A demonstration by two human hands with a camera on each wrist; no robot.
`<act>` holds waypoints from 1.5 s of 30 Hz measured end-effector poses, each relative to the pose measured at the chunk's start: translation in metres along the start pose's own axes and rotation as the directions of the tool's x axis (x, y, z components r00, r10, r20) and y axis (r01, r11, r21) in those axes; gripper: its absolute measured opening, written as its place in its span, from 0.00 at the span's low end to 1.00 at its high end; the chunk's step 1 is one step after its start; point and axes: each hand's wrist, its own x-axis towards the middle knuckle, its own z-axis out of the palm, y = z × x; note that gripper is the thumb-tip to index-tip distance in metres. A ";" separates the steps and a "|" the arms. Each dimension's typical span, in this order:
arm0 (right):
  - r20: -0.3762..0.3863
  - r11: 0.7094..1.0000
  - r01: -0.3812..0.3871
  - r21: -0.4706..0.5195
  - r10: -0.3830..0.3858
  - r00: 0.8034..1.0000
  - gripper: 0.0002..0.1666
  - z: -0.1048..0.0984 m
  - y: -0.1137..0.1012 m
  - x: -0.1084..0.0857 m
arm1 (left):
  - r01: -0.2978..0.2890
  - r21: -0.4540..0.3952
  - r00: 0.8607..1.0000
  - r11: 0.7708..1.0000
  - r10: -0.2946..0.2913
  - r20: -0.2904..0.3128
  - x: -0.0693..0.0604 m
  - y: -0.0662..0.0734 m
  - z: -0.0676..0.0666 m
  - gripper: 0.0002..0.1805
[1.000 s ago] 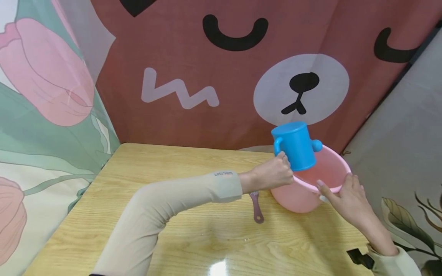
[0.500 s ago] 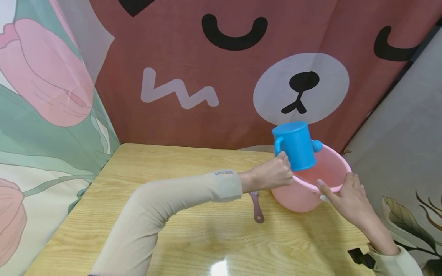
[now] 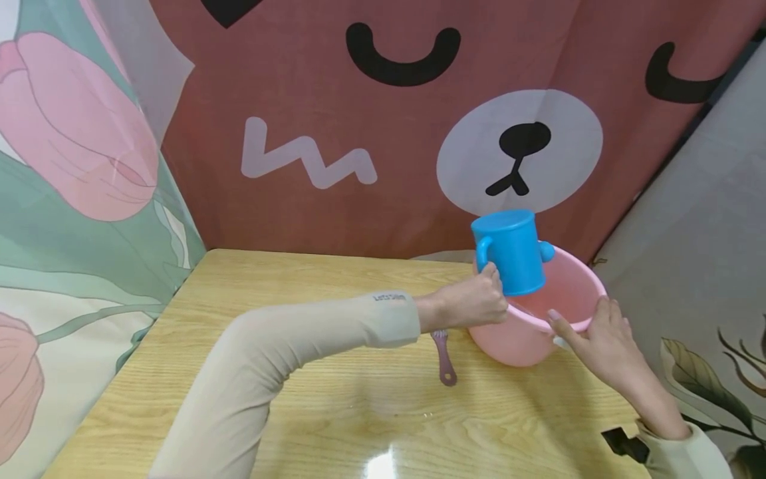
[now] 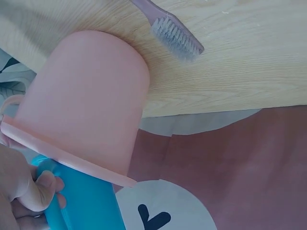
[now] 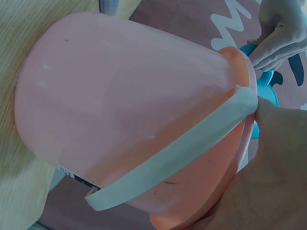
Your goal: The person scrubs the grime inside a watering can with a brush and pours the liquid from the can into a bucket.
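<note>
A blue cup is held over the left part of the pink bucket's mouth. It has a loop handle on one side and a round knob on the other; a flat blue face shows at its upper end. My left hand grips the handle, its fingers curled, as the left wrist view also shows. My right hand holds the bucket's near right rim, its thumb and fingertips on the edge. A pale handle strap hangs down the bucket's outside in the right wrist view. Much of the bucket's inside is hidden.
A mauve scrubbing brush lies on the wooden table, left of the bucket. Small clear drops dot the tabletop near the front. A brown bear-print curtain hangs behind, and printed cloth hangs on both sides.
The head view shifts very slightly. A thin pale streak now shows inside the bucket just below the cup. Both hands, the cup and the bucket stay almost where they were.
</note>
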 end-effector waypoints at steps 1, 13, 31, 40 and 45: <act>0.003 1.000 -0.002 0.000 0.002 1.000 0.61 0.000 0.000 0.000 | -0.006 0.007 1.000 1.000 0.006 0.004 0.000 0.000 0.000 0.16; 0.015 1.000 -0.013 -0.003 0.013 1.000 0.61 -0.001 0.000 -0.001 | -0.036 0.100 0.999 0.994 0.036 -0.007 0.003 0.004 -0.003 0.18; -0.012 1.000 -0.004 -0.002 0.004 1.000 0.60 0.001 -0.001 0.000 | -0.059 0.206 0.997 0.977 0.067 -0.035 0.003 0.006 -0.001 0.22; -0.021 1.000 0.014 -0.006 -0.014 1.000 0.60 0.000 -0.001 0.001 | -0.085 0.232 0.995 0.969 0.095 -0.035 0.003 0.006 -0.002 0.19; -0.029 1.000 0.016 -0.012 -0.017 0.999 0.59 0.002 -0.001 0.001 | -0.089 0.230 0.995 0.969 0.098 -0.029 0.003 0.006 -0.004 0.20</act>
